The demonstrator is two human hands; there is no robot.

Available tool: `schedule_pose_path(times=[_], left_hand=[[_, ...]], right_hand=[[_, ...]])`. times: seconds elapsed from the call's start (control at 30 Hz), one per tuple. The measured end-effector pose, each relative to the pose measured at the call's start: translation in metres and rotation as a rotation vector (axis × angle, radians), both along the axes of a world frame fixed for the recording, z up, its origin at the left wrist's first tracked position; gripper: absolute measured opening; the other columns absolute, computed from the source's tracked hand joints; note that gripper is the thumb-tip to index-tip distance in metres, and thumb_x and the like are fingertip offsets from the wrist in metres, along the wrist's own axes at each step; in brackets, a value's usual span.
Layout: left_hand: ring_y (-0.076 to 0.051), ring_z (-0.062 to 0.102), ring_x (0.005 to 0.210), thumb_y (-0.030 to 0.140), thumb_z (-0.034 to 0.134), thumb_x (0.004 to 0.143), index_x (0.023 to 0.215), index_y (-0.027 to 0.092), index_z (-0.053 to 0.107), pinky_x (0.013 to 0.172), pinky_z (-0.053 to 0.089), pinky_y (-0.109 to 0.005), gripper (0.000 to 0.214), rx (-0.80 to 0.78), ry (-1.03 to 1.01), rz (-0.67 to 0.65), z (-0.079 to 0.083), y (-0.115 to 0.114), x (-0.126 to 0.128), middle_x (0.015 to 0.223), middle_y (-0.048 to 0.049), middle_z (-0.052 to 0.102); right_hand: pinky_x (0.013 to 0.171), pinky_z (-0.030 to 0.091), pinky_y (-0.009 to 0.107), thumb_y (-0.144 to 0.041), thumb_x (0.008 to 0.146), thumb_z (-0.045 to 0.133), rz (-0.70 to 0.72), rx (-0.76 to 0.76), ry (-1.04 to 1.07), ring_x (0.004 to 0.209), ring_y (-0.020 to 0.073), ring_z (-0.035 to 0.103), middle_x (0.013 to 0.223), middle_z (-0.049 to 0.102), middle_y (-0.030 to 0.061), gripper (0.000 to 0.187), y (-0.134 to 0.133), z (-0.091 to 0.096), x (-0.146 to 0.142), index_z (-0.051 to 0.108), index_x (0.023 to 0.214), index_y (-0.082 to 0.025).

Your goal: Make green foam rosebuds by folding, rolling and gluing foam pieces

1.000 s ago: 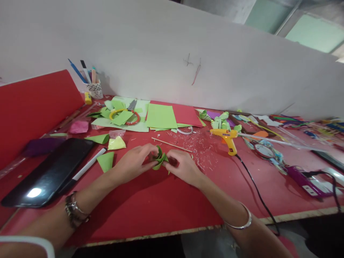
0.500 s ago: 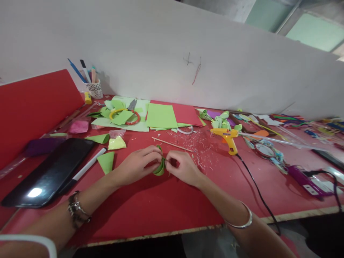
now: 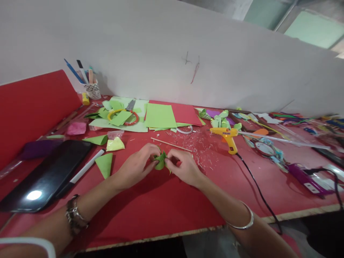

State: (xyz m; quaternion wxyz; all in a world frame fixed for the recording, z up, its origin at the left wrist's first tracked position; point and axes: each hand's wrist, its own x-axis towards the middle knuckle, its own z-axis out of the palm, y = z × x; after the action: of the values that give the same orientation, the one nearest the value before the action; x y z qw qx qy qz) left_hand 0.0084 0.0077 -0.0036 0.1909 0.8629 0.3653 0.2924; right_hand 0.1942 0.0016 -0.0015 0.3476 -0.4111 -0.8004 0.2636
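Between my hands is a curled piece of green paper (image 3: 160,163), held just over the red tabletop. My left hand (image 3: 138,163) pinches its left side between thumb and fingers. From the other side, my right hand (image 3: 184,165) grips its right edge with the fingertips. Part of the paper is hidden behind the fingers. A thin wooden stick (image 3: 172,144) lies just beyond my hands. Left of them are a green paper cone (image 3: 105,164), another rolled cone (image 3: 98,140) and a small bag of yellow material (image 3: 115,143).
A yellow glue gun (image 3: 227,136) with a black cord lies to the right, near a purple power strip (image 3: 305,181). Scissors (image 3: 131,118) rest on paper scraps at the back, beside green sheets (image 3: 160,115). A black phone-like slab (image 3: 48,175) and white marker (image 3: 87,166) lie left.
The green paper has turned between my fingers, so its folded, pointed top edge now shows. My left fingers have shifted their hold on it. The whole view has moved slightly.
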Motion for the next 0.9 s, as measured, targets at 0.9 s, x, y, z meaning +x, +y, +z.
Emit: schedule_pose_path(times=[0.9], left_hand=[[-0.009,0.048,0.063,0.026,0.06,0.074,0.06,0.014,0.054,0.06,0.037,-0.02,0.02,-0.137,-0.088,-0.104,0.003,0.0021,0.0025,0.066,0.0013,0.049]], right_hand=[[0.058,0.041,0.019,-0.009,0.073,0.046,0.138,0.005,0.076,0.065,0.0084,0.047,0.078,0.047,0.0006,0.01,0.0033,-0.0004,0.0031,0.048,0.073,-0.019]])
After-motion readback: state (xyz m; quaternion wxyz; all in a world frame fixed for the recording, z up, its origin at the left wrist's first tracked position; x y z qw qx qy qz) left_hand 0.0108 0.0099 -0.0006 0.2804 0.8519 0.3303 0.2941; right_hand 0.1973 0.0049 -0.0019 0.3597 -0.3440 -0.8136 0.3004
